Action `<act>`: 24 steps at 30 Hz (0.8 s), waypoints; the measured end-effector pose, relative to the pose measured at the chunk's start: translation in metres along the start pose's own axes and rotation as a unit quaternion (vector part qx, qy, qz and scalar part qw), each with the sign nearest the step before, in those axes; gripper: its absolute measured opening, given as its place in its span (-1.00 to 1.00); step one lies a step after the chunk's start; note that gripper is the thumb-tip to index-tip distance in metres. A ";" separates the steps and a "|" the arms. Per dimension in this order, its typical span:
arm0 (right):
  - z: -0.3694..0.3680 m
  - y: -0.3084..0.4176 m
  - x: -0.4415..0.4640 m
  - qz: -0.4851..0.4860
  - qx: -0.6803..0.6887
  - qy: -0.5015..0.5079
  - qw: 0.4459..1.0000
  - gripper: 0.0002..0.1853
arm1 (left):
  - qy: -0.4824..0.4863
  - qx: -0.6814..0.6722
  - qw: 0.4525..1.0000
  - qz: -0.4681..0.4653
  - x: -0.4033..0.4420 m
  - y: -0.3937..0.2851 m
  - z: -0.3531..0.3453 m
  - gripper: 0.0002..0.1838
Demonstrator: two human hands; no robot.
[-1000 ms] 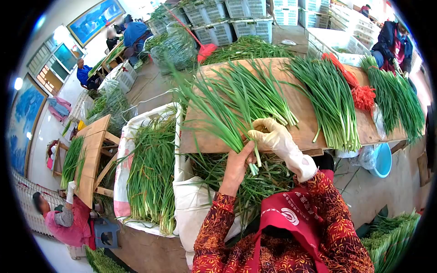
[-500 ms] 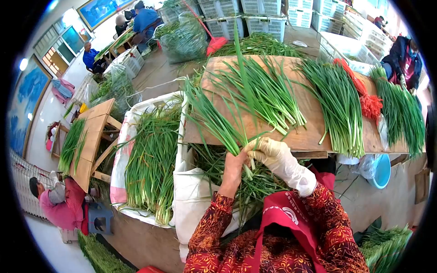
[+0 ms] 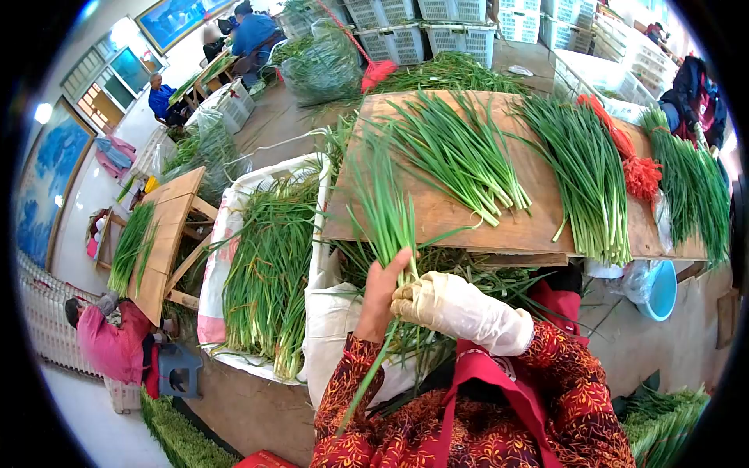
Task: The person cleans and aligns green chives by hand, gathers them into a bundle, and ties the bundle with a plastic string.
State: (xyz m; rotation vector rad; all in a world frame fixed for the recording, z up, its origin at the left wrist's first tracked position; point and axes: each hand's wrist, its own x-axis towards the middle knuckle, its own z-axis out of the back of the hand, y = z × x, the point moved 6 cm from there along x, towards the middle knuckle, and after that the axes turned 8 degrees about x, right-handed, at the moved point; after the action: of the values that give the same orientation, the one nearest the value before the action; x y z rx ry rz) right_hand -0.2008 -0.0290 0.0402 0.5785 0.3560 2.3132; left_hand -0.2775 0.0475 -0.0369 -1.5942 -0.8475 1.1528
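A small bunch of garlic chives (image 3: 388, 222) stands fanned upward in my bare left hand (image 3: 382, 285), whose fingers are wrapped round the stalks near their pale ends. Close against it, my right hand (image 3: 427, 303), in a cream glove, is closed on a long chive leaf (image 3: 365, 388) that hangs down toward my left sleeve. The glove hides where its fingers meet the leaf. Beyond my hands, a loose pile of chives (image 3: 468, 168) lies on the wooden board (image 3: 351, 210). A larger pile (image 3: 581, 183) lies to its right.
A white-lined container (image 3: 318, 234) full of chives stands to the left. Red ties (image 3: 641, 178) lie on the board's right part. A blue basin (image 3: 662, 292) is below it. Co-workers sit at the left and stand at the far right. Stacked crates (image 3: 460, 45) are behind.
Both hands have moved down and slightly left. The bunch has swung more upright. My gloved hand has come below the bunch, with a leaf now trailing downward from it.
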 end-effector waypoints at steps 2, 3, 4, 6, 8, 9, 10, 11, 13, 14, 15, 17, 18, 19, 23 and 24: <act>0.008 -0.001 0.000 -0.003 0.004 -0.050 0.999 -0.79 | -0.027 -0.030 0.999 -0.020 0.005 -0.015 0.003 -0.70; 0.013 -0.003 -0.001 -0.003 0.006 -0.074 0.997 -0.79 | -0.039 -0.055 0.997 -0.028 0.006 -0.022 0.003 -0.71; 0.013 -0.007 -0.002 -0.026 0.004 -0.080 0.996 -0.81 | -0.039 -0.072 0.996 -0.036 0.011 -0.028 0.004 -0.72; 0.013 -0.011 -0.008 -0.035 0.058 -0.122 0.990 -0.84 | -0.038 -0.104 0.992 -0.051 0.020 -0.036 0.008 -0.75; 0.009 -0.009 -0.016 -0.053 0.146 -0.133 0.979 -0.85 | -0.050 -0.153 0.984 -0.082 0.034 -0.040 0.016 -0.77; -0.004 -0.012 -0.022 -0.078 0.231 -0.099 0.965 -0.82 | -0.056 -0.178 0.978 -0.098 0.040 -0.042 0.020 -0.78; -0.012 -0.015 -0.031 -0.125 0.347 -0.078 0.926 -0.79 | -0.079 -0.177 0.975 -0.106 0.045 -0.045 0.025 -0.78; -0.017 -0.016 -0.038 -0.171 0.458 -0.056 0.871 -0.76 | -0.075 -0.168 0.977 -0.110 0.044 -0.049 0.025 -0.78; 0.010 -0.024 -0.035 -0.252 0.651 -0.159 0.698 -0.79 | -0.064 -0.148 0.981 -0.111 0.039 -0.052 0.023 -0.77; 0.022 -0.039 -0.029 -0.279 0.618 -0.213 0.704 -0.76 | -0.039 -0.140 0.985 -0.097 0.038 -0.047 0.019 -0.77; 0.034 -0.054 -0.025 -0.305 0.582 -0.266 0.705 -0.73 | -0.035 -0.130 0.987 -0.090 0.032 -0.047 0.010 -0.76; 0.058 -0.075 -0.006 -0.281 0.416 -0.318 0.804 -0.69 | -0.025 -0.115 0.992 -0.053 0.026 -0.036 -0.003 -0.78; 0.055 -0.087 0.002 -0.272 0.425 -0.313 0.804 -0.68 | -0.038 -0.112 0.991 -0.058 0.023 -0.033 -0.009 -0.80; 0.051 -0.095 0.008 -0.263 0.435 -0.306 0.805 -0.67 | -0.031 -0.082 0.994 -0.059 0.019 -0.033 -0.015 -0.81; 0.038 -0.109 0.002 -0.292 0.561 -0.335 0.698 -0.67 | -0.016 -0.112 0.990 -0.083 0.013 -0.040 -0.018 -0.81; 0.035 -0.118 -0.003 -0.295 0.516 -0.350 0.724 -0.71 | -0.021 -0.121 0.989 -0.083 0.013 -0.042 -0.016 -0.82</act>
State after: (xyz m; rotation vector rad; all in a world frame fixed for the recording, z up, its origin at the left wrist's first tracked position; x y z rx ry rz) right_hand -0.1131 0.0553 0.0216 1.5287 1.2413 0.9700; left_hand -0.2584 0.0669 0.0014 -1.6633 -1.1615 0.9972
